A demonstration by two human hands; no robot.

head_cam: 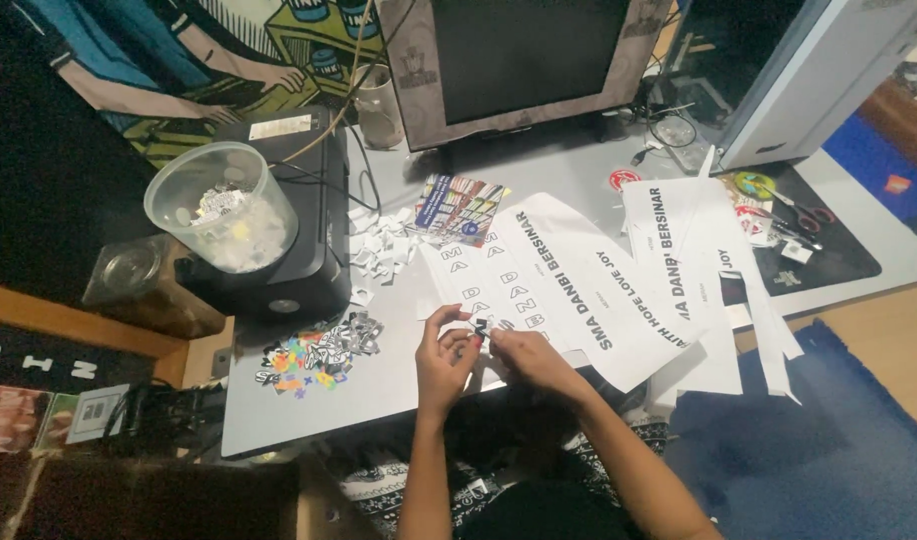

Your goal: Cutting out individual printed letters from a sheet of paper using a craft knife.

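My left hand point(443, 352) and my right hand point(532, 358) meet over the front of the grey desk point(379, 385). Together they pinch a small black-and-white cut-out piece point(482, 327) between the fingertips. Just beyond the hands lie white printed sheets point(579, 280) with bold black letters, overlapping and hanging past the desk edge. To the left of my left hand sits a pile of small cut-out stickers point(319, 355), some colourful, some black and white.
A clear plastic tub point(224, 205) of paper scraps stands on a black printer point(299, 230). White paper trimmings point(379, 245) and a colourful booklet point(461, 208) lie behind the sheets. A monitor point(524, 60) stands at the back; scissors point(799, 215) rest on a black mat at right.
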